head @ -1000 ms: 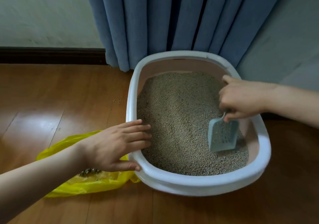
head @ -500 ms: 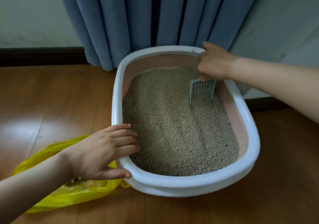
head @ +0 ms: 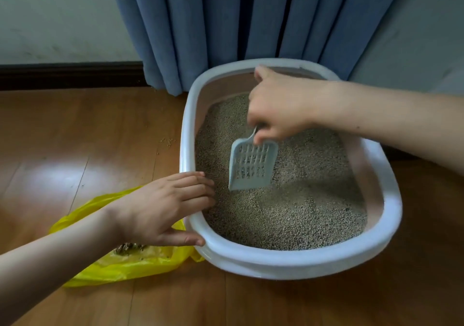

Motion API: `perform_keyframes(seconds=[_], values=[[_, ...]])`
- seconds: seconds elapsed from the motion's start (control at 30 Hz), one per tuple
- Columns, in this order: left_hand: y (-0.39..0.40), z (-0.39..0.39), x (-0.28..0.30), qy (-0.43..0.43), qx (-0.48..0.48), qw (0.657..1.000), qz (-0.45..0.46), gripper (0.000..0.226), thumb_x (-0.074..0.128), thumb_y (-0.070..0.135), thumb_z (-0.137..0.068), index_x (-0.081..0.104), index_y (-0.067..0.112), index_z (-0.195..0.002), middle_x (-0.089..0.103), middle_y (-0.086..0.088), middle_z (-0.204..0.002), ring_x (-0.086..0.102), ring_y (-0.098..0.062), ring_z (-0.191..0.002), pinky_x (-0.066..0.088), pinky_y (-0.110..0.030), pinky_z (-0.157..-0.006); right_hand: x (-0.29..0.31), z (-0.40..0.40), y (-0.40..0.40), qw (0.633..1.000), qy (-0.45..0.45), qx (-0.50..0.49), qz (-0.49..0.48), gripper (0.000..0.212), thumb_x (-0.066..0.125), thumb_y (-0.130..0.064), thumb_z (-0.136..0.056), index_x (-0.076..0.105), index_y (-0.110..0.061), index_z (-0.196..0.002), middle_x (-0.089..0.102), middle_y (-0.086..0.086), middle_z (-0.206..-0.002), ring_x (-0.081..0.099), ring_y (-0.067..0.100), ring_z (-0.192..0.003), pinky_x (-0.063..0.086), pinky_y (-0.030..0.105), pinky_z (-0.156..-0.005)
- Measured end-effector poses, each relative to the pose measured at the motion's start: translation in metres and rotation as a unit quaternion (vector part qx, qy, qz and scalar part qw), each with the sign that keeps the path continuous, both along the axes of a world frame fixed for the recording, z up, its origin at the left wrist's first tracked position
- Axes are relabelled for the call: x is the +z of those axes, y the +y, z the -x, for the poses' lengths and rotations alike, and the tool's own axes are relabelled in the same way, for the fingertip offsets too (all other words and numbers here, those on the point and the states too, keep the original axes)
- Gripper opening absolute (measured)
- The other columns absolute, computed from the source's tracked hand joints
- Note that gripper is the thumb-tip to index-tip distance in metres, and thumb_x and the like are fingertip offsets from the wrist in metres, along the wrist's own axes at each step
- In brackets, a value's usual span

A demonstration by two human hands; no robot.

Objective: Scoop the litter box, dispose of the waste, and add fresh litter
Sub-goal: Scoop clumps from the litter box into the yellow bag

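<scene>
A white oval litter box [head: 313, 260] with a pink inner wall stands on the wooden floor, filled with grey-brown litter [head: 301, 205]. My right hand [head: 278, 107] grips the handle of a pale blue slotted scoop [head: 252, 167], whose blade hangs tilted just above the litter in the left middle of the box. My left hand [head: 163, 207] rests on the box's near-left rim, fingers straight over the rim, thumb against the outer wall. A yellow plastic bag [head: 120, 265] lies on the floor left of the box, partly under my left arm, with some scooped waste [head: 128, 248] inside.
Blue curtains [head: 238, 24] hang right behind the box against a pale wall with a dark baseboard [head: 70, 74]. A few spilled litter grains [head: 167, 141] lie on the floor left of the box. Wooden floor [head: 62, 137] stretches to the left and front.
My right hand has brought the scoop from the far right end of the box to the left middle and lifted it off the litter. The view has shifted left. My left hand stays on the rim.
</scene>
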State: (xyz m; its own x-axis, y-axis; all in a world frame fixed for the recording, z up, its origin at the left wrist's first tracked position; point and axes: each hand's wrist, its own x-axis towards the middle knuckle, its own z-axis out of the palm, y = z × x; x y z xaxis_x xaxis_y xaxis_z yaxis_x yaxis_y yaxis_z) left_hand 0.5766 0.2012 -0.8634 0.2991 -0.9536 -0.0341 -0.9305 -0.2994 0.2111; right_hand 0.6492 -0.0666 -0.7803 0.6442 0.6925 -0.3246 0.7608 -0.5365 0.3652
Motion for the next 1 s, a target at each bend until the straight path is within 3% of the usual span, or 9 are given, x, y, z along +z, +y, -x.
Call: perform_keyframes(seconds=[0.13, 0.27, 0.4, 0.57, 0.7, 0.8, 0.9, 1.0], values=[[0.004, 0.001, 0.0, -0.004, 0.009, 1.0, 0.003, 0.057, 0.055, 0.058, -0.09, 0.066, 0.007, -0.112, 0.065, -0.006, -0.113, 0.055, -0.024, -0.12, 0.029, -0.034, -0.115, -0.025, 0.026, 0.038, 0.991, 0.117, 0.062, 0.006, 0.044, 0.052, -0.059, -0.086, 0.066, -0.021, -0.07, 0.059, -0.007, -0.064, 0.056, 0.012, -0.068, 0.02, 0.048, -0.097], [0.004, 0.001, -0.001, -0.005, 0.012, 1.0, 0.001, 0.054, 0.054, 0.057, -0.091, 0.066, 0.008, -0.109, 0.065, -0.005, -0.108, 0.056, -0.024, -0.115, 0.027, -0.033, -0.116, -0.048, 0.028, 0.053, 0.986, 0.14, 0.082, 0.041, 0.041, 0.054, -0.056, -0.087, 0.068, -0.019, -0.076, 0.06, -0.007, -0.067, 0.057, 0.017, -0.073, 0.019, 0.048, -0.1], [0.005, 0.001, -0.001, 0.003, 0.014, 1.0, 0.0, 0.053, 0.052, 0.057, -0.091, 0.065, 0.008, -0.106, 0.063, -0.006, -0.105, 0.057, -0.025, -0.112, 0.025, -0.032, -0.117, -0.042, -0.006, 0.054, 0.994, 0.065, 0.072, 0.053, 0.037, 0.053, -0.055, -0.09, 0.06, -0.022, -0.074, 0.05, -0.011, -0.066, 0.054, 0.016, -0.075, 0.023, 0.043, -0.098], [0.005, 0.002, -0.001, 0.009, 0.015, 1.0, 0.0, 0.052, 0.053, 0.057, -0.091, 0.064, 0.009, -0.105, 0.062, -0.005, -0.104, 0.057, -0.026, -0.111, 0.026, -0.032, -0.116, -0.031, -0.05, 0.047, 0.997, -0.03, -0.016, 0.065, 0.036, 0.055, -0.051, -0.09, 0.061, -0.018, -0.075, 0.052, -0.006, -0.067, 0.058, 0.018, -0.082, 0.017, 0.049, -0.112], [0.005, 0.002, -0.001, 0.009, 0.014, 1.0, 0.002, 0.051, 0.052, 0.057, -0.092, 0.064, 0.009, -0.104, 0.062, -0.006, -0.102, 0.057, -0.027, -0.109, 0.027, -0.034, -0.115, -0.022, -0.064, 0.041, 0.988, -0.134, -0.032, 0.067, 0.036, 0.053, -0.051, -0.092, 0.069, -0.019, -0.084, 0.069, 0.002, -0.085, 0.062, 0.022, -0.088, 0.018, 0.046, -0.113], [0.005, 0.001, -0.001, 0.006, 0.013, 1.0, 0.002, 0.051, 0.052, 0.057, -0.092, 0.064, 0.009, -0.104, 0.062, -0.006, -0.102, 0.057, -0.027, -0.109, 0.027, -0.034, -0.116, -0.01, -0.064, 0.039, 0.977, -0.193, -0.043, 0.081, 0.038, 0.049, -0.051, -0.094, 0.067, -0.019, -0.084, 0.07, 0.004, -0.089, 0.062, 0.023, -0.093, 0.02, 0.044, -0.112], [0.006, 0.002, -0.001, 0.001, 0.012, 1.0, 0.002, 0.052, 0.052, 0.058, -0.092, 0.063, 0.009, -0.105, 0.062, -0.005, -0.103, 0.057, -0.026, -0.109, 0.025, -0.033, -0.117, -0.003, -0.047, 0.041, 0.98, -0.179, -0.077, 0.04, 0.043, 0.047, -0.052, -0.094, 0.055, -0.017, -0.068, 0.058, 0.0, -0.068, 0.052, 0.02, -0.07, 0.031, 0.041, -0.1], [0.006, 0.002, -0.002, -0.005, 0.009, 1.0, 0.004, 0.052, 0.05, 0.058, -0.092, 0.064, 0.009, -0.105, 0.062, -0.005, -0.103, 0.057, -0.026, -0.109, 0.025, -0.033, -0.117, -0.01, -0.015, 0.04, 0.987, -0.039, -0.152, -0.029, 0.047, 0.049, -0.054, -0.092, 0.048, -0.018, -0.062, 0.044, -0.006, -0.057, 0.039, 0.012, -0.052, 0.038, 0.026, -0.061]])
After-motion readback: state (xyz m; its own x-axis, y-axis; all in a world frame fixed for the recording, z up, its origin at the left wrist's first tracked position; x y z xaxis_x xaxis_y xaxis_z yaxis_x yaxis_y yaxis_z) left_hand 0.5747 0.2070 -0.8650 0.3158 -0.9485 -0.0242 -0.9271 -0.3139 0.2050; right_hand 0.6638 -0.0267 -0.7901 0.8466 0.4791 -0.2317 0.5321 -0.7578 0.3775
